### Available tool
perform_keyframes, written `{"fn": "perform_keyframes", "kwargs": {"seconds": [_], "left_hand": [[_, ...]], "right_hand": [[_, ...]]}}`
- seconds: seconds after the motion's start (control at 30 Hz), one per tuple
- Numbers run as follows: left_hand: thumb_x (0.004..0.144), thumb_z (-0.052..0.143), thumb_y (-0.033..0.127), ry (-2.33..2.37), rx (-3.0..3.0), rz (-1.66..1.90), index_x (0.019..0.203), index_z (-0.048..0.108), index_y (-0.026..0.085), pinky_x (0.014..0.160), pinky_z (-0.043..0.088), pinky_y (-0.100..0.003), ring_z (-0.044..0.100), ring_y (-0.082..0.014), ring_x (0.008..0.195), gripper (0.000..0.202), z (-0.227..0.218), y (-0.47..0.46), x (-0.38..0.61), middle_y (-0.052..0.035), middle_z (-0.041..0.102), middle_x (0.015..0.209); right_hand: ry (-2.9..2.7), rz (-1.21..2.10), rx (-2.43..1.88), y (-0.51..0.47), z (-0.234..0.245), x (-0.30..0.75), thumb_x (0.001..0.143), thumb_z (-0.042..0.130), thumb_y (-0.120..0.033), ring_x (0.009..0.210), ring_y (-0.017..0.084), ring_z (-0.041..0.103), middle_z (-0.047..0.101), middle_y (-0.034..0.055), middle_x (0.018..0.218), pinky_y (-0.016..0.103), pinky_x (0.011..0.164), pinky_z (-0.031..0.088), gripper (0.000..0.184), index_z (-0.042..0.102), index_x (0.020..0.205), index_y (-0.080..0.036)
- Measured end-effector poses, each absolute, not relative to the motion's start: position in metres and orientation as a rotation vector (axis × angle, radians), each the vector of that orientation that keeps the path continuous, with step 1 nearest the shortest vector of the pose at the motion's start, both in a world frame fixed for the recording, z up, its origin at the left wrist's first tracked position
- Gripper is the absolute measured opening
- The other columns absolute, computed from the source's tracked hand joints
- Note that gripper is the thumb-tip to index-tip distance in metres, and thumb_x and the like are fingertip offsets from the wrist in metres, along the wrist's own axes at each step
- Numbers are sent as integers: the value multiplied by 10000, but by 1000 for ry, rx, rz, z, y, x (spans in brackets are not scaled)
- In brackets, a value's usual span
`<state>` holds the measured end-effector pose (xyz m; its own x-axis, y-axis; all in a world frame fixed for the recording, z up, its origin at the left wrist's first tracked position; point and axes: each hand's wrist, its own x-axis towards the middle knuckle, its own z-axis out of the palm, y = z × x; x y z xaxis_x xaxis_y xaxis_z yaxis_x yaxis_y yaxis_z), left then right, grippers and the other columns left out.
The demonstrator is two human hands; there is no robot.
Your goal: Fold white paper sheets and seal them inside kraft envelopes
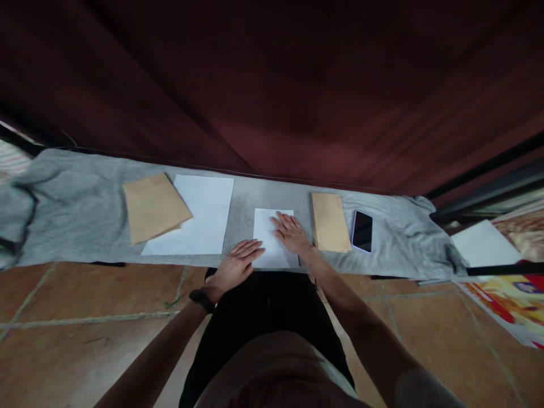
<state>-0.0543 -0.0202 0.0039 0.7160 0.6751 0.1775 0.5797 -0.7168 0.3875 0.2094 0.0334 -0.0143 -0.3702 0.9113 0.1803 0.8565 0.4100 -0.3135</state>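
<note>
Resting right hand (292, 235): flat on the white paper (276, 253), grip spread wide, clasping nothing!
Left hand (238, 263): fingertips over its left edge, grip flattened, clasping nothing.
White paper: counter's (244, 212) near edge, right of the larger sheet (208, 215).

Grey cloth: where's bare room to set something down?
Roomiest: left of the left brown papers; also right of the phone. Narrower: between large white sheet and small paper, beyond the left hand. Crowded: around the right hand, its wrist close to the right brown papers.

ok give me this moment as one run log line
left hand: on left edge of small white sheet | right hand: flat on it | phone: right of brown paper stack
</note>
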Motion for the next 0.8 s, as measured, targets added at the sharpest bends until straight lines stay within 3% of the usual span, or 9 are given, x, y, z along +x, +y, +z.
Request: {"fn": "perform_keyframes", "kwargs": {"seconds": [0.23, 0.4, 0.67, 0.8], "left_hand": [[880, 499, 108, 987, 2611, 425, 1467, 514, 243, 1251, 297, -468, 401, -218, 1467, 602, 10, -21, -54, -54, 491, 1555], [882, 523, 125, 1005, 2604, 409, 1475, 502, 243, 1250, 298, -469, 395, -224, 1470, 605, 11, -21, -53, -58, 480, 1562], [842, 507, 69, 945, 2560, 431, 1478, 497, 246, 1251, 295, -485, 381, -224, 1480, 661, 7, -19, -58, -61, 450, 1584], [824, 459, 22, 847, 2435, 490, 1424, 563, 293, 1225, 343, -487, 428, -203, 1451, 666, 11, -5, -63, -27, 534, 1520]], "right_hand": [[-2266, 221, -1637, 65, -13, 215, 1058, 408, -392, 1527, 233, 301, 350, 43, 1635, 523, 1271, 216, 493, 429, 1535, -272], [-2236, 189, -1683, 48, -15, 210, 1039, 465, -398, 1529, 293, 291, 292, 116, 1650, 565, 1264, 198, 561, 392, 1555, -190], [-2341, 201, -1524, -33, -11, 220, 1028, 512, -373, 1512, 275, 333, 310, 78, 1650, 515, 1268, 232, 535, 419, 1541, -251], [-2380, 169, -1523, -47, -6, 225, 1036, 498, -369, 1505, 272, 345, 335, 86, 1640, 507, 1255, 260, 521, 427, 1536, -245]]}}
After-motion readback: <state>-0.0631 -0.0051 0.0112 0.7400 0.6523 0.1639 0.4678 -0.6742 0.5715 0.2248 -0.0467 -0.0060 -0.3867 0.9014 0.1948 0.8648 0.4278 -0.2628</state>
